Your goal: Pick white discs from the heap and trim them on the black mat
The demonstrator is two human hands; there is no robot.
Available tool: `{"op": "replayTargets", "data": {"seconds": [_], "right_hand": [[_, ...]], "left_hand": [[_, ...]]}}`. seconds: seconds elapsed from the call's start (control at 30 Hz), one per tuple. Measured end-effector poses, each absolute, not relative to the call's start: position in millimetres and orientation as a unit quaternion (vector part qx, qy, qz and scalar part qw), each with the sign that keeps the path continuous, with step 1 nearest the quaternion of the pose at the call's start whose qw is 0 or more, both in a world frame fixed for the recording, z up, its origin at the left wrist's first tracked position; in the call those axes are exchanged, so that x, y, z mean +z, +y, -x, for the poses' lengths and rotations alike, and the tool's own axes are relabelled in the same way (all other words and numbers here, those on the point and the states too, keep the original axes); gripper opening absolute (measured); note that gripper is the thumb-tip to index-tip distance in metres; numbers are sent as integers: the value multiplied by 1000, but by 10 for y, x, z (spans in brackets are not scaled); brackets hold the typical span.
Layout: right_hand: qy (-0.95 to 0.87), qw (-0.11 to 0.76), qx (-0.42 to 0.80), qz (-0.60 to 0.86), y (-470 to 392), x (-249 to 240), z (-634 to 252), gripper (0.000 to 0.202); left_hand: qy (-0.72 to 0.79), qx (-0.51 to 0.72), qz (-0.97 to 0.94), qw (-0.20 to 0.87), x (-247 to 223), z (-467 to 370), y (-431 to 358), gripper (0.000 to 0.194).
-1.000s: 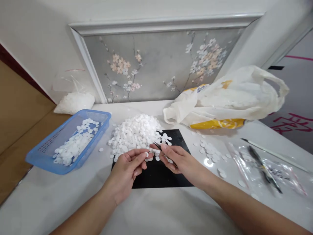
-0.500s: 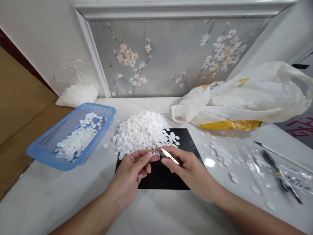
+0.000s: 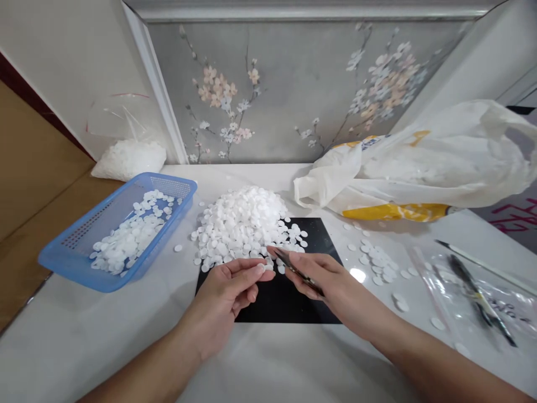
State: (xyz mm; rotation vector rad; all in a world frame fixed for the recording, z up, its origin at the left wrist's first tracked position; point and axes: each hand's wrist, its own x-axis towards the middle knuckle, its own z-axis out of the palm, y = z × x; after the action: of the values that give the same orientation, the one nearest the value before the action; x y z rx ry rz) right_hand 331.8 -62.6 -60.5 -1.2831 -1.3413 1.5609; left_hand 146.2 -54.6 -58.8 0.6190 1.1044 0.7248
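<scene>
Between the thumb and fingertips of my left hand (image 3: 229,288) is a small white disc (image 3: 262,267), held above the black mat (image 3: 272,305). My right hand (image 3: 329,275) grips a slim, pointed metal tool (image 3: 296,267); scissors or tweezers, I cannot tell which. Its tip points up and left, close to my left fingertips, and my right index finger stretches along beside it. Just behind both hands a large heap of white discs (image 3: 243,221) covers the back of the mat and spills onto the table.
On the left stands a blue basket (image 3: 56,266) with white discs (image 3: 134,238) inside, a clear bag of white material (image 3: 130,158) behind it. At right lie a white plastic bag (image 3: 419,173), scattered discs (image 3: 377,260), a clear bag (image 3: 444,280), and a black-and-silver pen-like tool (image 3: 478,294).
My right hand has turned, so the metal tool now shows a dark edge instead of its bright flat side. The index finger reaches further along it. My left hand keeps its pinch on the disc.
</scene>
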Motion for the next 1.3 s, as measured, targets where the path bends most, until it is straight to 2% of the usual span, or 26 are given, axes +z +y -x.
{"op": "replayTargets", "data": {"seconds": [0.17,0.4,1.3], "right_hand": [[-703,346,374,497,-672,-652,-3335,37],[-793,363,248,421,-710,-694,-3346,33],[-825,341,195,406,-717,-695,-3350,35]], "left_hand": [[492,314,-329,742,-590,-1447,-546,21],[485,305,-349,741,-563,-1447,-540,22],[502,276,-392,719,-512,-1432,-526,21]]}}
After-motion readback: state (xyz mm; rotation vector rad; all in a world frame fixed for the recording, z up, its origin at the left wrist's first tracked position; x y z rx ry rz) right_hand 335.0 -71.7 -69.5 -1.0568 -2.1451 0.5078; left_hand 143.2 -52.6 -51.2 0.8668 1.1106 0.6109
